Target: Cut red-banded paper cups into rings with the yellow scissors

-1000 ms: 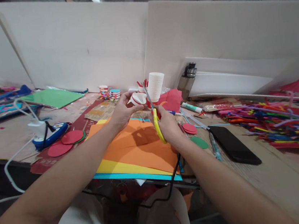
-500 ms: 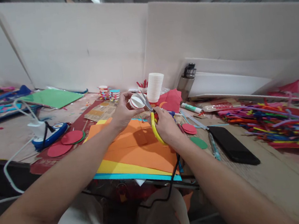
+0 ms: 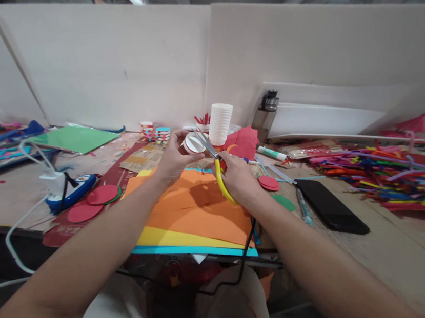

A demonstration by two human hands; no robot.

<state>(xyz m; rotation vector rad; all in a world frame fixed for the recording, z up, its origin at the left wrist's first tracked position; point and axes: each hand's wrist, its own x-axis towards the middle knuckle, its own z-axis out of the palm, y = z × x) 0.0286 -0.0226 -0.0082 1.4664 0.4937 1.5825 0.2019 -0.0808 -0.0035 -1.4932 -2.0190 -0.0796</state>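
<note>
The left hand (image 3: pixel 176 156) grips a small white cup (image 3: pixel 194 143), left of the cup stack (image 3: pixel 222 122). Slightly parted blades slant up and left across its rim, contact unclear, from yellow-handled scissors (image 3: pixel 221 181) gripped in the right hand (image 3: pixel 237 175).

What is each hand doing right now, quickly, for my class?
Left hand: closed, holding a small white cup-like piece.
Right hand: closed, holding yellow-handled scissors.
</note>
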